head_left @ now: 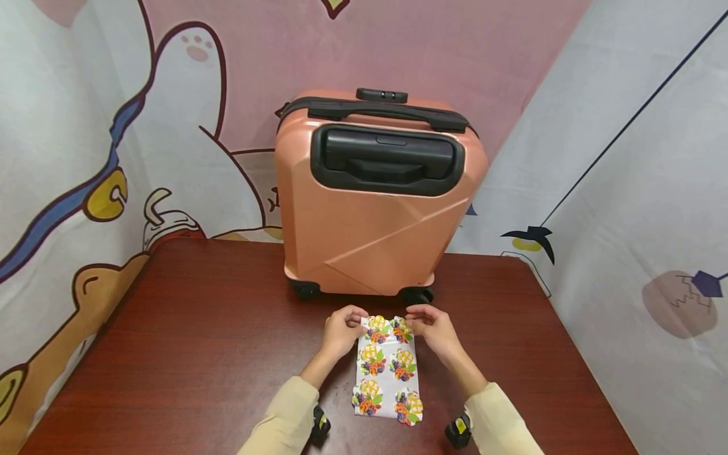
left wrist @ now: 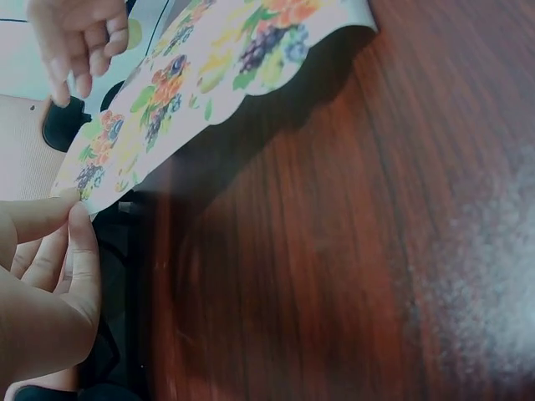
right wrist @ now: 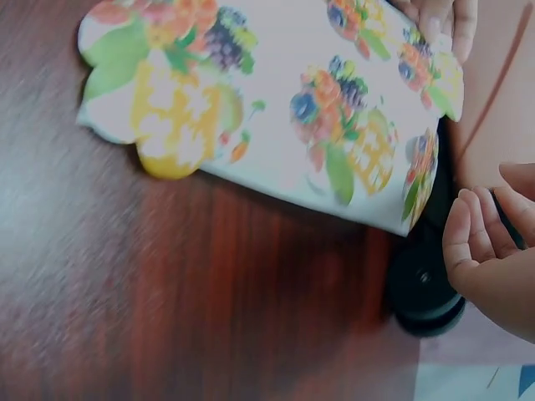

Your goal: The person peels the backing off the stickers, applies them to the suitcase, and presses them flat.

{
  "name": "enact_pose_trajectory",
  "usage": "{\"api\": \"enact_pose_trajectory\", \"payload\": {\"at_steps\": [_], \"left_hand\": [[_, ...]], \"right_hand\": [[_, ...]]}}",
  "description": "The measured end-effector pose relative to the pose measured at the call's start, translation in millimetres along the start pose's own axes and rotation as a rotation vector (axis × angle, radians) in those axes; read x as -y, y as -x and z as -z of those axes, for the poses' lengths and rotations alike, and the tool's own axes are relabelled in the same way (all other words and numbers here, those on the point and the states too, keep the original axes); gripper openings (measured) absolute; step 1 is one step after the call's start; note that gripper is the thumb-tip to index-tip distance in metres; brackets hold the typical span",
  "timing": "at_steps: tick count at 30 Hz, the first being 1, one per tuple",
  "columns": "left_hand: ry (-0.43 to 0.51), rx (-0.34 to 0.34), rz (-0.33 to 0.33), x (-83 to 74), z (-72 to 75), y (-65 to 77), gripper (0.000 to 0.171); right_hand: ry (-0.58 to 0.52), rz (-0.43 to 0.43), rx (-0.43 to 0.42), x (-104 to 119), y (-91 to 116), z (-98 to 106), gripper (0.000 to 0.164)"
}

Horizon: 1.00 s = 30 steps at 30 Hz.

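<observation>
A white fruit sticker sheet (head_left: 383, 360) has bright clusters of fruit printed along both sides, some reaching past its edges. My left hand (head_left: 342, 333) pinches its far left corner between thumb and index finger, as the left wrist view (left wrist: 58, 276) also shows. The sheet stands raised over the table, casting a shadow in that view. Close to the far right corner is my right hand (head_left: 438, 333). In the right wrist view its fingers (right wrist: 478, 230) are loosely bent and apart from the sheet, holding nothing.
Just beyond the hands, an orange-pink suitcase (head_left: 370, 240) with black handles and wheels (head_left: 417, 295) stands upright on the dark red-brown table (head_left: 199, 354). Behind it hangs a cloth with cartoon drawings (head_left: 455, 50).
</observation>
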<state>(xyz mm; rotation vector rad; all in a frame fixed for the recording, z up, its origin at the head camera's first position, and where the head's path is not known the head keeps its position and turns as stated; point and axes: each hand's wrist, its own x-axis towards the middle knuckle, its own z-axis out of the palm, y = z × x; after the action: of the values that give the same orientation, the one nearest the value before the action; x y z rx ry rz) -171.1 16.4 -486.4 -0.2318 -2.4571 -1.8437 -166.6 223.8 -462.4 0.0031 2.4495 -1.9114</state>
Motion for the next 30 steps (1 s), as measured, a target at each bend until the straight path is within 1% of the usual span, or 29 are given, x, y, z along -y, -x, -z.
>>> {"api": "enact_pose_trajectory", "payload": {"at_steps": [4,8,11,12,15,18,19,22,26,30], "left_hand": [[-0.014,-0.003,-0.008,-2.0,-1.6,0.3,0.019],[-0.014,-0.007,-0.021,-3.3,-2.6,1.1,0.018],[0.008,-0.015,-0.063,-3.5,-2.5,2.6,0.018],[0.019,-0.021,-0.107,3.0,-4.0,1.0,0.017],[0.040,-0.021,-0.149,4.5,-4.5,1.3,0.017],[0.034,-0.016,-0.127,4.5,-5.8,0.6,0.017],[0.022,-0.009,-0.090,-1.9,-4.8,2.3,0.018],[-0.006,-0.003,-0.054,-3.6,-5.6,1.9,0.018],[-0.012,0.006,-0.034,-5.3,-5.1,1.9,0.017],[0.006,0.013,-0.050,-5.2,-4.3,2.2,0.016]], "right_hand": [[0.026,0.017,0.034,9,0,-9,0.024],[0.091,0.052,0.049,12,0,-17,0.021],[0.125,0.057,0.056,15,2,-22,0.020],[0.130,0.056,0.057,18,3,-24,0.019],[0.150,0.050,0.053,28,9,-28,0.016],[0.180,0.056,0.037,36,14,-31,0.013],[0.189,0.057,0.030,36,14,-32,0.012],[0.204,0.054,0.008,27,10,-32,0.011],[0.229,0.061,-0.009,11,4,-32,0.009],[0.240,0.093,-0.011,7,3,-32,0.004]]}}
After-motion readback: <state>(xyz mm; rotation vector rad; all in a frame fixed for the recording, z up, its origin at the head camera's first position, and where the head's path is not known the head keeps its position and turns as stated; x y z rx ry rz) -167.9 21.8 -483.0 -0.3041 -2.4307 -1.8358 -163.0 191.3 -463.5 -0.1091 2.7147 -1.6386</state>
